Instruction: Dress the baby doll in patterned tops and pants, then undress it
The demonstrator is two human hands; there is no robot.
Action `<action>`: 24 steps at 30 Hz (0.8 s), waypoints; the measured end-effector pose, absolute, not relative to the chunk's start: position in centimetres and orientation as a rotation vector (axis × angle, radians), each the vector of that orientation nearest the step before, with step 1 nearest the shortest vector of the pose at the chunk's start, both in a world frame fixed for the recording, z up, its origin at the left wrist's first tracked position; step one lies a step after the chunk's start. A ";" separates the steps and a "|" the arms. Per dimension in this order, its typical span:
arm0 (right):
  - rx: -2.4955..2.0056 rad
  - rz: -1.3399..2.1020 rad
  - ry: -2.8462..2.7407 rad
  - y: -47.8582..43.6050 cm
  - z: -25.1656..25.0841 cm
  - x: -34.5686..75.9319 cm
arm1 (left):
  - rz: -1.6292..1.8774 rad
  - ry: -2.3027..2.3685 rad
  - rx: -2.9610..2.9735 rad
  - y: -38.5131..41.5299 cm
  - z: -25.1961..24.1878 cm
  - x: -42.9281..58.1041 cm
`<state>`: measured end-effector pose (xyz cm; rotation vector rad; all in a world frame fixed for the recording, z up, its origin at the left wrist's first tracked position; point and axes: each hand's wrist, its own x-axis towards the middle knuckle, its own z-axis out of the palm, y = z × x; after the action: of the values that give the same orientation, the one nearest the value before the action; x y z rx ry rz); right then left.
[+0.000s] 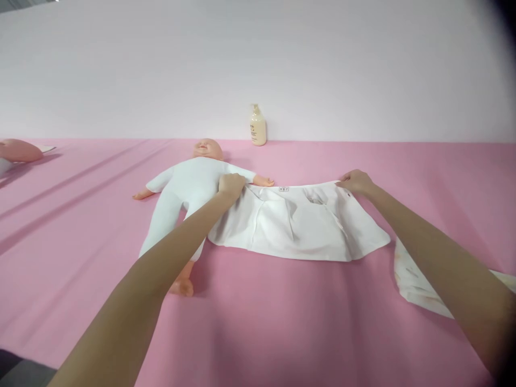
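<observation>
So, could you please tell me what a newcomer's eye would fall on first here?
Probably the baby doll in white, lying on the pink surface left of centre. Beside it, the left hand and right hand hold a white garment by its far edge. A pump bottle stands behind, by the wall.

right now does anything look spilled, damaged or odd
Nothing clearly does: the pump bottle stands upright and the white baby top is merely creased. Faint marks on the pale cloth at right could be print or stains; can't tell.
</observation>
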<state>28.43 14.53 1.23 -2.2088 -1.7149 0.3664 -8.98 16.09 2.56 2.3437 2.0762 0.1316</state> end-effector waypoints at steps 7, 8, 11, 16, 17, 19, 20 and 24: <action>-2.396 0.309 -1.612 14.5 1.0 27.3 | 0.051 2.144 2.429 17.2 2.2 -8.1; -2.429 0.271 -1.600 14.5 1.1 26.9 | 0.032 2.157 2.435 17.5 2.2 -8.1; -2.503 0.147 -1.617 14.5 1.1 26.0 | -0.091 2.185 2.484 17.8 2.4 -8.0; -2.440 -0.216 -1.709 13.9 1.0 25.0 | -0.040 2.126 2.769 15.6 4.4 -10.0; -2.362 -0.255 -1.696 13.9 1.2 24.7 | 0.015 2.106 2.827 14.8 5.0 -11.1; -2.211 -0.253 -1.633 13.9 2.0 23.4 | 0.147 2.142 2.835 13.1 5.8 -13.9; -2.143 -0.223 -1.604 14.1 2.6 22.3 | 0.284 2.209 2.773 12.3 6.1 -15.4; -1.821 0.065 -1.634 14.5 4.9 14.2 | 0.665 2.383 2.195 10.0 6.0 -20.3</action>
<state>14.21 14.53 4.90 -1.8211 -1.6340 0.0649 -20.26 10.03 6.05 2.1952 2.3831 0.6648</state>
